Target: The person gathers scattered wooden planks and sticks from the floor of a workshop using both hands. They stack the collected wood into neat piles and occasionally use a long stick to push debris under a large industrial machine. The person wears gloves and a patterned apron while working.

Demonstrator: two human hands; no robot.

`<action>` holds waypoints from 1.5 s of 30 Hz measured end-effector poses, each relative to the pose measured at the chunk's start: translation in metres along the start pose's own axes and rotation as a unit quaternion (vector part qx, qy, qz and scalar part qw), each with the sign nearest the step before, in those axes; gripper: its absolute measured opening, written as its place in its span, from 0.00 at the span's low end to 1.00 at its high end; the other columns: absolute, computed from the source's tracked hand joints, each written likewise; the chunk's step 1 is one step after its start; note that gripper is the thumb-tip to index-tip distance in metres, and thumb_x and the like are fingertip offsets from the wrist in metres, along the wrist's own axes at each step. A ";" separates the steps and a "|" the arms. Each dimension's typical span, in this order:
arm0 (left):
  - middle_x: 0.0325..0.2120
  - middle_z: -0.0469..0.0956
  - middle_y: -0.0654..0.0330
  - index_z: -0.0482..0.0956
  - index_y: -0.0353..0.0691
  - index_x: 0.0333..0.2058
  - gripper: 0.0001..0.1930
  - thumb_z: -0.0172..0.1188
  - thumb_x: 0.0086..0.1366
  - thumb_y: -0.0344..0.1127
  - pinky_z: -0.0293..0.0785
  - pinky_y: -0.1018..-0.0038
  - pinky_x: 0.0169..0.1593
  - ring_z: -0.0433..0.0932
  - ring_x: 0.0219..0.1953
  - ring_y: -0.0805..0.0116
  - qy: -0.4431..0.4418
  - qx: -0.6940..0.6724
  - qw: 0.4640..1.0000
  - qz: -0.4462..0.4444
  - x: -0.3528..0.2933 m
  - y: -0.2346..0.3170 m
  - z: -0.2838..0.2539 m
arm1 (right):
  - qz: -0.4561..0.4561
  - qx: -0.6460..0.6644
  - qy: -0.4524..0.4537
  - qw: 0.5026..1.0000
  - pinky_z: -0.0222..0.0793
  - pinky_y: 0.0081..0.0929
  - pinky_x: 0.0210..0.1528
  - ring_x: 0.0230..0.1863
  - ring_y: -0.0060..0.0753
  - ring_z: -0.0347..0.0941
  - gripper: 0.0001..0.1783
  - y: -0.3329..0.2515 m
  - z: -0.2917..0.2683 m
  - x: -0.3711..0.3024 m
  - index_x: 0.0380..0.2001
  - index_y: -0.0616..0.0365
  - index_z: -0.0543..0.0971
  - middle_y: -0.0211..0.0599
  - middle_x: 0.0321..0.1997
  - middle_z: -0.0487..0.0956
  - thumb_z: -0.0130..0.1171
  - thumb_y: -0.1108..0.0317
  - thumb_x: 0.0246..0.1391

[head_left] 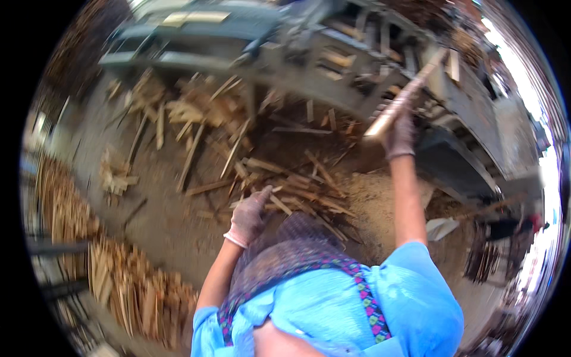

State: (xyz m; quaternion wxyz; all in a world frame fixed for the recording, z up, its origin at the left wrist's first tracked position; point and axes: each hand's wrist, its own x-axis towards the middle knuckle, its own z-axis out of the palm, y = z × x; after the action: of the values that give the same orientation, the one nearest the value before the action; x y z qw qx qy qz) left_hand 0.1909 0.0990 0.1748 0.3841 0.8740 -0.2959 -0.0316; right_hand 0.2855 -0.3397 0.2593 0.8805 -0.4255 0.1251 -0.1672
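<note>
My right hand, in a knit glove, is raised at the right and closed round a wooden board. The board is long and narrow and slants up and away over the edge of the machine. Nearer and lower, my left hand wears a similar glove and holds nothing that I can see. One of its fingers reaches forward and the others are loosely bent, somewhat blurred. Beyond it, scrap wood strips lie in a loose heap on the floor, at a height apart from the hand.
Metal machinery spans the far side, with splintered offcuts below it. Sawdust is piled right of the scrap heap. Stacked wood pieces stand along the left. A white sack lies at the right, near more stacked wood.
</note>
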 end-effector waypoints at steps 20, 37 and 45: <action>0.26 0.76 0.61 0.73 0.35 0.60 0.25 0.55 0.67 0.40 0.69 0.74 0.22 0.71 0.19 0.73 0.226 -0.410 0.514 -0.719 -0.436 -0.146 0.042 | 0.401 -0.679 -0.091 0.608 0.75 0.32 0.45 0.39 0.35 0.81 0.37 0.278 -0.035 -0.157 0.58 0.70 0.75 0.48 0.45 0.84 0.63 0.51 0.54; 0.39 0.81 0.56 0.75 0.36 0.59 0.24 0.52 0.70 0.43 0.74 0.69 0.28 0.77 0.26 0.69 0.249 -0.199 0.551 -0.771 -0.444 -0.222 -0.157 | 0.242 -0.762 -0.264 0.540 0.68 0.38 0.64 0.61 0.54 0.74 0.37 0.454 0.166 0.033 0.57 0.67 0.75 0.61 0.58 0.77 0.63 0.49 0.51; 0.43 0.81 0.54 0.71 0.37 0.63 0.27 0.54 0.69 0.41 0.76 0.67 0.35 0.80 0.32 0.64 0.171 -0.245 0.520 -0.800 -0.324 -0.303 -0.198 | 0.305 -0.789 -0.342 0.410 0.68 0.43 0.63 0.60 0.58 0.73 0.45 0.511 0.210 0.054 0.65 0.64 0.65 0.62 0.57 0.77 0.66 0.49 0.49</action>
State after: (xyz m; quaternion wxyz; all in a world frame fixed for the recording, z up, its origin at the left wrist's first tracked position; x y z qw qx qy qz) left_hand 0.1300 0.5646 0.0494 0.4390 0.6030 0.6185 -0.2470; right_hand 0.5072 0.0842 -0.0217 0.1189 -0.8879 0.0124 0.4443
